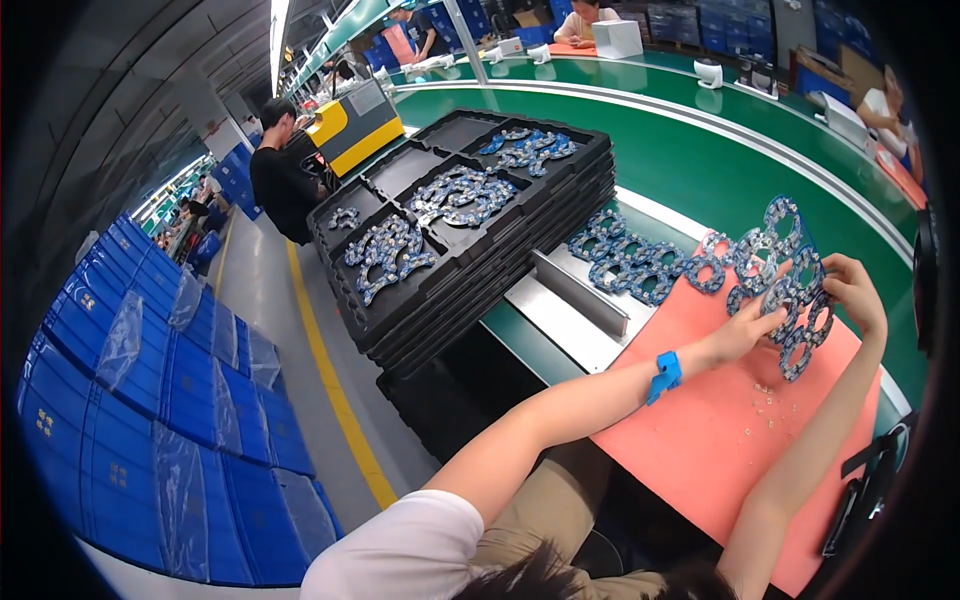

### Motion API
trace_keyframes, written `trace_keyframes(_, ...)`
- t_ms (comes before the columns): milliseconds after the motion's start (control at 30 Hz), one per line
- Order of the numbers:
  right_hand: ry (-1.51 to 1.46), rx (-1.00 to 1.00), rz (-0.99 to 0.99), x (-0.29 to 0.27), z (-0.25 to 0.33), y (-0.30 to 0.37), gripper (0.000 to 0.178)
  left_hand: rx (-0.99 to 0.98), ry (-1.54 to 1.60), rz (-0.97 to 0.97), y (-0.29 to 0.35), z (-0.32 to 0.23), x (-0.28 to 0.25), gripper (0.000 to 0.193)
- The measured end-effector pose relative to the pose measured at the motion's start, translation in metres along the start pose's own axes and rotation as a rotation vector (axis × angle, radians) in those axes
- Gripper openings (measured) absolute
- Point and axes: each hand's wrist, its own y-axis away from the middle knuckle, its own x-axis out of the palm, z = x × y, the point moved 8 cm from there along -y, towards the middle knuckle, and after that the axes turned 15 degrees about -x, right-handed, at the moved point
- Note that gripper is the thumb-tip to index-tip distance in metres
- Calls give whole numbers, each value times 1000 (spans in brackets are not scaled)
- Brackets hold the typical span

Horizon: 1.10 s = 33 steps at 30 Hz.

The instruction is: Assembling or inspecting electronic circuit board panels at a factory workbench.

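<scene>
Both hands are raised over a pink mat (700, 420), with a panel of ring-shaped circuit boards (797, 352) between them. My left hand (745, 330) grips the panel's near left side; a blue band circles that wrist. At the right edge my right hand (855, 292) has its fingers closed on the same panel. The panel is tilted up off the mat, and parts of it are behind my fingers. More ring boards (625, 258) lie in rows to the left, reaching onto the mat. Small pale scraps (768, 408) are scattered below my hands.
Stacked black trays (470, 262) stand at left, the top one holding clusters of ring boards (462, 196). A metal bar (580, 292) lies beside them. Beyond runs a green conveyor (640, 110). Blue crates (110, 400) line the aisle, where a person in black (280, 170) stands. Others sit across the line.
</scene>
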Motion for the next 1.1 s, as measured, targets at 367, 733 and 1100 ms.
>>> trace_keyframes(367,332,-29,-87,-16,2,-3,22,169,-1,-70,0,-8,-5,65)
trace_keyframes(733,174,-516,-464,-6,160,25,21,217,-589,-386,2,13,-32,43)
trace_keyframes(1100,654,-287,-195,25,48,117,11,311,-286,-424,14,-32,-4,84)
